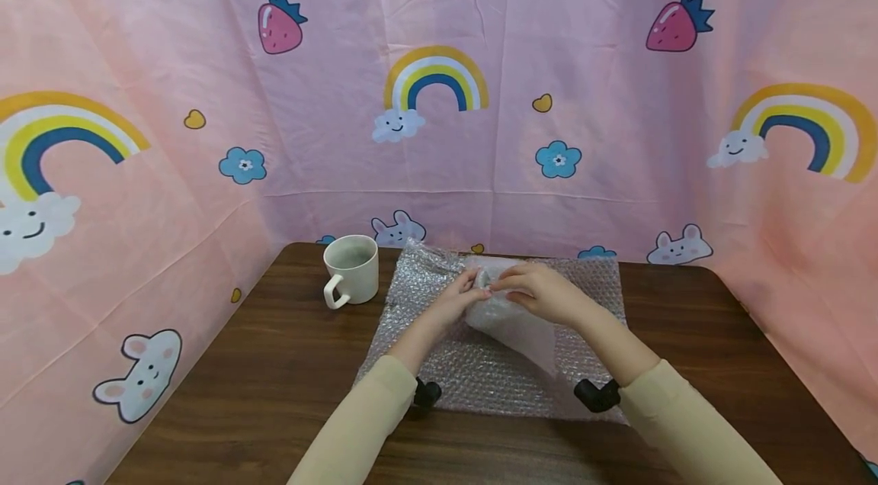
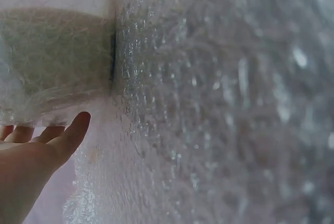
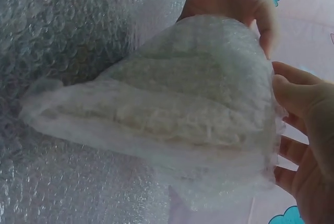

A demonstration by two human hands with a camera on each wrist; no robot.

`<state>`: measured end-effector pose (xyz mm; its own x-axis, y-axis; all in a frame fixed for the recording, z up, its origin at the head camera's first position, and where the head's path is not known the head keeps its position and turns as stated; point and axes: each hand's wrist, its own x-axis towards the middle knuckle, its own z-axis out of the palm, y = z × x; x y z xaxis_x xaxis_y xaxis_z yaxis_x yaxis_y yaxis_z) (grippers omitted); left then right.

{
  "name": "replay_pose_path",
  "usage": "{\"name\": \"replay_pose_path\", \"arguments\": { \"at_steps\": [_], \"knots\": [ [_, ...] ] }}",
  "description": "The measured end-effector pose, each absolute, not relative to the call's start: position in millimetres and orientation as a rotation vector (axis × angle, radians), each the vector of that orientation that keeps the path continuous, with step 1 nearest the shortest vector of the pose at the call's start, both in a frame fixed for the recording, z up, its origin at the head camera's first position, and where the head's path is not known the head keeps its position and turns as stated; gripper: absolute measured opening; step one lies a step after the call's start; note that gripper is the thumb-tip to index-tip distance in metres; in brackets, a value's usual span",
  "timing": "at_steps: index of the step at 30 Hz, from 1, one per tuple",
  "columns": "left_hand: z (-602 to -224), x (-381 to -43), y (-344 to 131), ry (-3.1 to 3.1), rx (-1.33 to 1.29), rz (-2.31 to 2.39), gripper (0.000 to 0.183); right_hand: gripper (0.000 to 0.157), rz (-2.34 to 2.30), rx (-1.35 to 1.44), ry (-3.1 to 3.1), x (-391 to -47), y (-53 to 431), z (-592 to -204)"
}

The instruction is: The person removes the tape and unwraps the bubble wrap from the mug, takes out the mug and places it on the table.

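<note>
A cup-shaped thing wrapped in translucent white wrap [image 1: 511,323] stands on a large bubble wrap sheet [image 1: 466,374]. Its pale greenish body [image 2: 62,51] shows dimly through the layers in the left wrist view. My left hand [image 1: 451,302] holds the bundle's left side near the top, thumb toward me. At the upper edge, my right hand [image 1: 547,293] pinches the wrap between thumb and fingers. From the right wrist view, a loose flap of wrap [image 3: 130,114] stretches away from the bundle's upper end, and both hands meet near that end.
A white mug [image 1: 357,271] stands at the back left of the dark wooden table [image 1: 274,393], its handle toward me. Behind and at both sides hangs a pink printed cloth [image 1: 583,73]. Black wrist mounts [image 1: 598,396] sit under my forearms.
</note>
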<state>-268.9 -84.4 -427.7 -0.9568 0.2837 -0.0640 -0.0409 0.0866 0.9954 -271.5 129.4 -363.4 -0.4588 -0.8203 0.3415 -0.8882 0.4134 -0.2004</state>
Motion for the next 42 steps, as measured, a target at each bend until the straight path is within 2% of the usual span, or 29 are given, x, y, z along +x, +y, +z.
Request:
{"name": "replay_pose_path", "arguments": {
  "at_steps": [26, 42],
  "knots": [
    [-434.6, -271.1, -88.4, 2.153, 0.216, 1.917, 0.074, 0.009, 0.487, 1.510, -2.509, -265.2, 127.3, -370.8],
    [-435.2, -272.5, -89.2, 2.146, 0.266, 1.930, 0.070, 0.012, 0.543, 1.499, -2.536, -255.0, 125.0, -370.4]
  ]
}}
